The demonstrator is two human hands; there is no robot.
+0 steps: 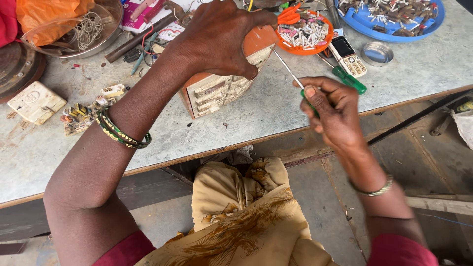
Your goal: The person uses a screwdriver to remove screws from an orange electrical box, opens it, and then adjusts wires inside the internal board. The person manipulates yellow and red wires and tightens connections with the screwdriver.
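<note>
The switchboard (221, 83), an orange-backed unit with a cream face of switches, stands tilted on the grey counter (276, 111), near its front edge. All positions below are given relative to this switchboard.

The left hand (219, 37) lies on top of the switchboard, palm down. Its fingers (249, 71) are curled over the upper edge and clamped on the body, with the thumb side toward the orange back. 2 green and gold bangles (120, 130) sit on that wrist, to the left of the switchboard and lower in view.

The right hand (332, 111) is just to the right of the switchboard, beyond the counter edge. Its fingers (311, 98) are closed together around the green handle of a screwdriver (290, 76). The thin metal shaft runs up and left, and its tip meets the switchboard's right upper side, below the left hand's fingertips.

Right of the switchboard lies a second green-handled screwdriver (347, 79), with a small keypad phone (347, 56) beside it. An orange dish (305, 32) of small parts sits just behind the switchboard on the right; a blue tray (394, 22) is further right. A cream switch plate (37, 101) lies well to the left.
</note>
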